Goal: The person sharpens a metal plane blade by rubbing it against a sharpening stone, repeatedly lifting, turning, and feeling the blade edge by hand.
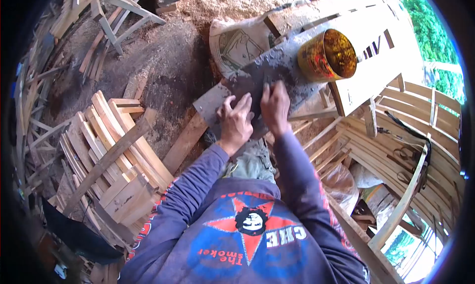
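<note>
A narrow dark board (292,93), stained and flecked with pale bits, runs slantwise in front of me. My left hand (236,123) rests at its near part, fingers bent and a little apart, with nothing visible in them. Close beside it, my right hand (275,106) is closed with the fingers pressed down on the board's dark surface. Whatever it grips, if anything, is hidden under the fingers. Farther along the board stands an open-topped, worn yellow-and-red tin can (310,61), right of and beyond my right hand; its inside looks amber.
A pale printed sack (237,49) lies behind the board. At the left are stacked wood pieces (118,145) and a wooden frame (123,17). A white panel (371,61) adjoins at the right, above slatted timber (386,150) and plastic bags (341,185). Sawdust covers the ground.
</note>
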Motion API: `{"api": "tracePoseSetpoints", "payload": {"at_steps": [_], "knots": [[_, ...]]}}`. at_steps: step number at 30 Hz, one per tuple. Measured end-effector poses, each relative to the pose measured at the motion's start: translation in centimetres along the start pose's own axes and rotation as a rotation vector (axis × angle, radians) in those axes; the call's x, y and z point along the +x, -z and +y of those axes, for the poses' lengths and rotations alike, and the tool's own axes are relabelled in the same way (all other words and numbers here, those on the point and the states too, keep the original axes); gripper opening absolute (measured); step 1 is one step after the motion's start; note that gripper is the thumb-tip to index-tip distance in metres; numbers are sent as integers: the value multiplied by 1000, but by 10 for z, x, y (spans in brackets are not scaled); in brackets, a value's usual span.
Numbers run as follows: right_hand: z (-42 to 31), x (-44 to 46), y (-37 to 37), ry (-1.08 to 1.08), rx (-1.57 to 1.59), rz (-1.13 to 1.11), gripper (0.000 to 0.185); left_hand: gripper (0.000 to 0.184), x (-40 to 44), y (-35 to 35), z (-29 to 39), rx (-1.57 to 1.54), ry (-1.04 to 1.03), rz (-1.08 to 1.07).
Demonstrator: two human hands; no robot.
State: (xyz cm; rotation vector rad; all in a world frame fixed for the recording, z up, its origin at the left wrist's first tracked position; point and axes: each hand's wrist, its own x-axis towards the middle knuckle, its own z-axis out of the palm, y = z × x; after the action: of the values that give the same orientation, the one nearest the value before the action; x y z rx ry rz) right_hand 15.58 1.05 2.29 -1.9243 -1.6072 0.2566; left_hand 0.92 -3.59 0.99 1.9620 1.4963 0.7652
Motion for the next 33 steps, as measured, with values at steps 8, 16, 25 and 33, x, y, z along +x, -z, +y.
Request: {"api": "tracePoseSetpoints", "payload": {"at_steps": [8, 16, 25, 33], "knots": [[4, -2, 0, 57, -13, 2, 16, 47, -1, -1, 3, 53, 11, 3], [5, -7, 1, 65, 6, 30, 15, 47, -2, -3, 5, 106, 25, -11], [6, 7, -5, 16, -1, 15, 19, 48, 0, 3, 9, 60, 46, -22], [3, 0, -5, 61, -35, 59, 16, 51, -1, 1, 12, 73, 80, -73]]}}
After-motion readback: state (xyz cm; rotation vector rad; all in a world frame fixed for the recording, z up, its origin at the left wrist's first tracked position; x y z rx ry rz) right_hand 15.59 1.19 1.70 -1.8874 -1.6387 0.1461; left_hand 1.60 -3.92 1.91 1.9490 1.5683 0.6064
